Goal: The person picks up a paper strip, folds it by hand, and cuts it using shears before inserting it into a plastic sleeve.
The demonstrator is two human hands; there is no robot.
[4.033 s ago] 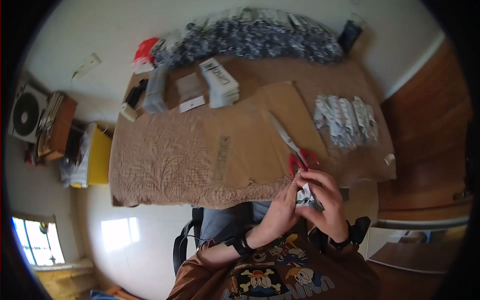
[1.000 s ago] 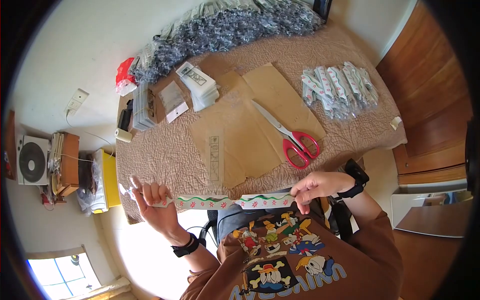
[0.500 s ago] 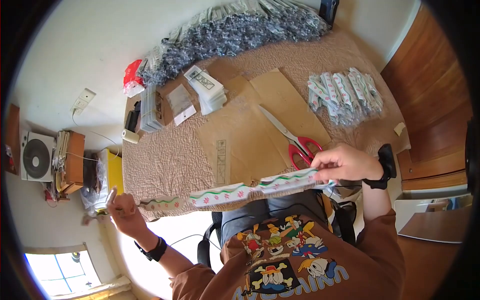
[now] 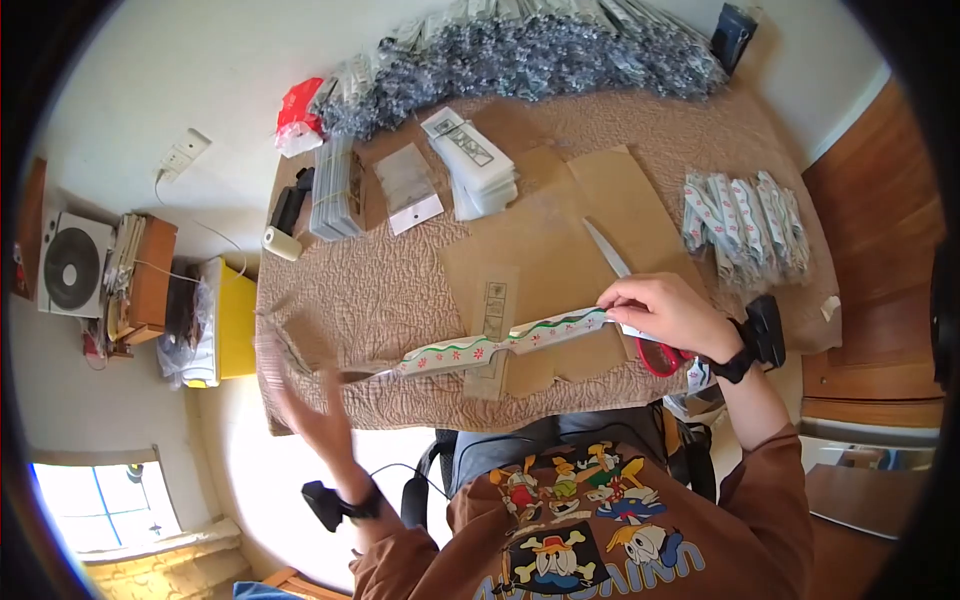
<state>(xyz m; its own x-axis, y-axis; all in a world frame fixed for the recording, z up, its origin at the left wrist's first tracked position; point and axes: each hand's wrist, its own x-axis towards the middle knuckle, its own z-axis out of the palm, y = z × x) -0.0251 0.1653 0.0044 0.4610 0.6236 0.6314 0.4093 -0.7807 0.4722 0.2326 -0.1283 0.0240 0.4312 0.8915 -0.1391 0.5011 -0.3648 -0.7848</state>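
Biggest first: table under a brown quilted cloth (image 4: 345, 265). Long heap of silvery, crinkled plastic packets (image 4: 560, 62) along the wall side. Flattened brown cardboard sheet (image 4: 550, 225) mid-table. Smaller pile of white packets with red flowers and green waves (image 4: 745, 220) on the right, apart from the cardboard.

Change: left hand (image 4: 308, 405) has come off the long white strip with red flowers and a green wavy line (image 4: 450, 357). Left fingers are blurred but look spread, released, just by the strip's left end; can't tell if they brush it. Right hand (image 4: 665, 312) has thumb and fingers pinched on the other end, so that grip now looks like the main support. Strip slants over the cardboard's near part and the cloth, near the front edge.

Scissors with red handles (image 4: 660, 358) sit partly hidden under the right hand, blade on the cardboard. Small white roll (image 4: 282, 243) at far left.
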